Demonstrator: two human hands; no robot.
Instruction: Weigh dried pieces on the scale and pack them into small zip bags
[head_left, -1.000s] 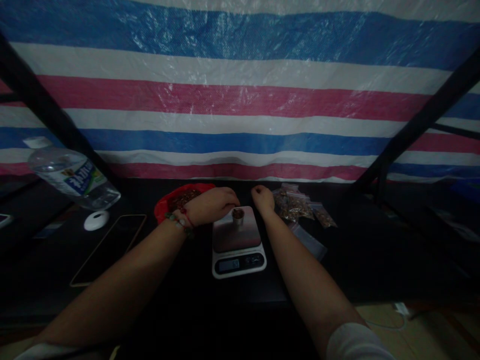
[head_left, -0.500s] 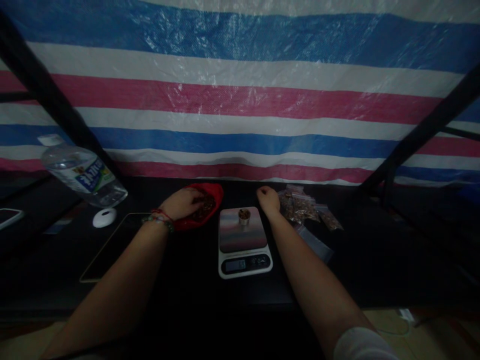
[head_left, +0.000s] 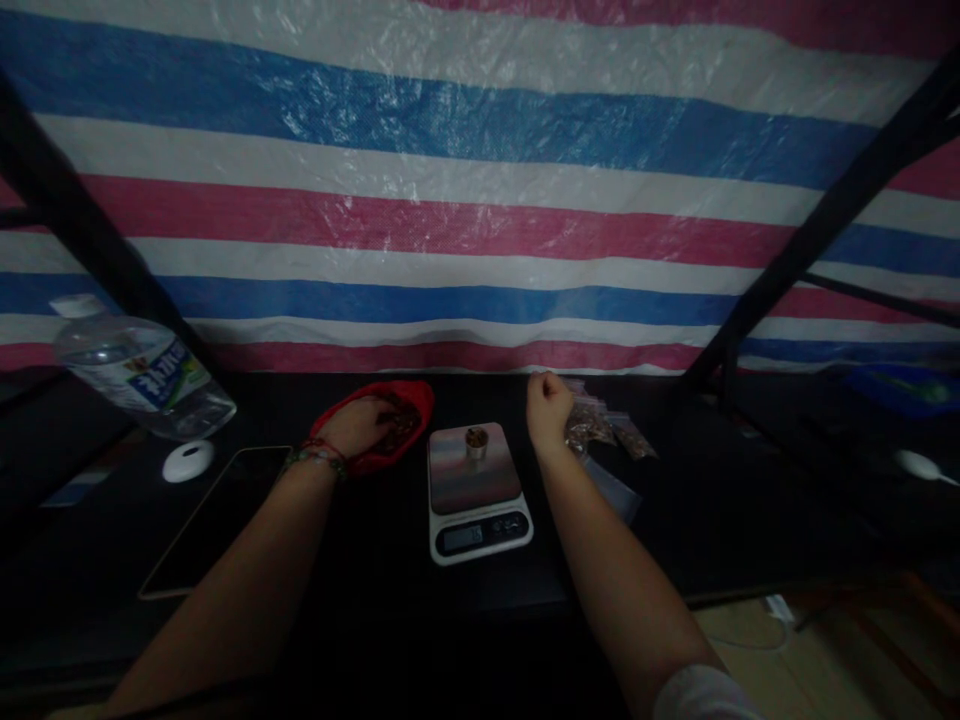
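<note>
A white kitchen scale [head_left: 478, 490] sits on the dark table with a small metal cup [head_left: 476, 441] of brownish bits on its platform. My left hand [head_left: 358, 426] reaches into a red bag [head_left: 409, 403] of brown pieces left of the scale, its fingers curled among the contents. My right hand [head_left: 548, 410] rests right of the scale, closed in a loose fist beside several small clear bags of brown pieces [head_left: 600, 428]. What, if anything, either hand holds is hidden.
A tilted water bottle [head_left: 142, 375] stands at the left, with a white round object [head_left: 188, 461] and a flat dark tablet [head_left: 214, 518] below it. A striped tarpaulin [head_left: 480, 200] hangs behind the table. Black frame bars [head_left: 810, 240] slant at both sides.
My left hand moved from the cup on the scale into the red bag. My right hand shifted slightly right, toward the small clear bags.
</note>
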